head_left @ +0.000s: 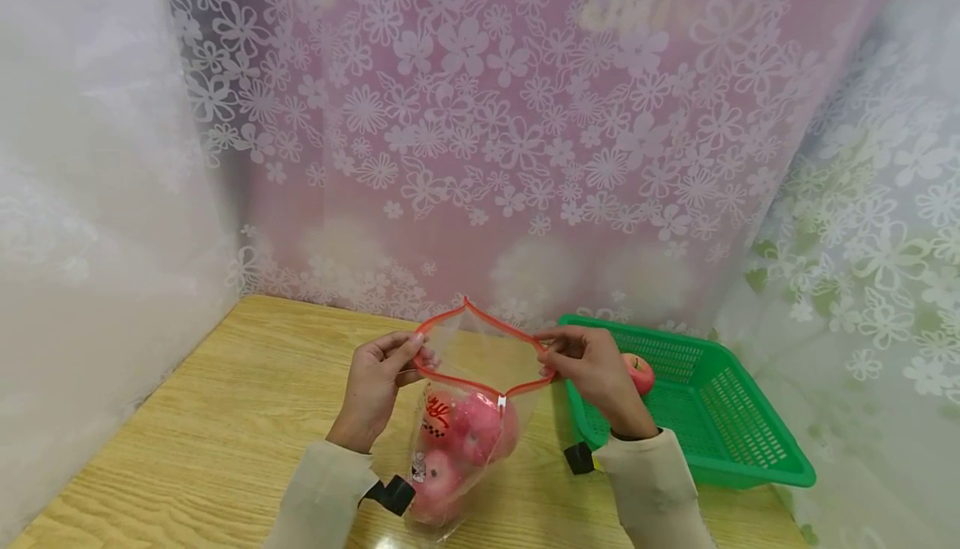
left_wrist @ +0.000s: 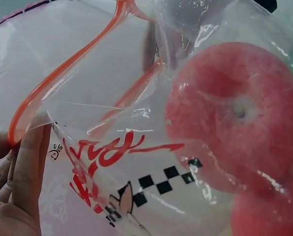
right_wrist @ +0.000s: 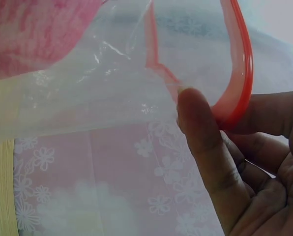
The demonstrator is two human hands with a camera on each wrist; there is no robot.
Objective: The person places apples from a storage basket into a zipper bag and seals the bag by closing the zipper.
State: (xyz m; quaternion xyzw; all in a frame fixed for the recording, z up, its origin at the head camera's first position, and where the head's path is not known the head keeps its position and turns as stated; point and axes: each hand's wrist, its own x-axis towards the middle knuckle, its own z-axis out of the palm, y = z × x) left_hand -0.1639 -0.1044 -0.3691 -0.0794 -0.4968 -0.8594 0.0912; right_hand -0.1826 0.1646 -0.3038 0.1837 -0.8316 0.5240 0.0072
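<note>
Between my hands hangs a clear zip bag point(head_left: 480, 382) with a red-orange zip rim, its mouth spread wide. Several pink-red apples point(head_left: 480, 428) lie in its lower part, one apple point(left_wrist: 235, 115) large in the left wrist view. My left hand point(head_left: 378, 374) pinches the rim on the left side. On the opposite side my right hand point(head_left: 596, 370) pinches the rim between thumb and fingers, as the right wrist view shows with the red zip strip point(right_wrist: 242, 73). A white slider point(head_left: 502, 403) sits at the near corner of the zip. Red lettering and a black checker pattern mark the bag's front.
A green plastic basket point(head_left: 757, 461) stands on the right of the wooden table point(head_left: 247, 416), partly behind my right hand. One red apple point(head_left: 639, 374) lies in it by its left wall. Flowered curtains point(head_left: 510, 116) close off the back and sides.
</note>
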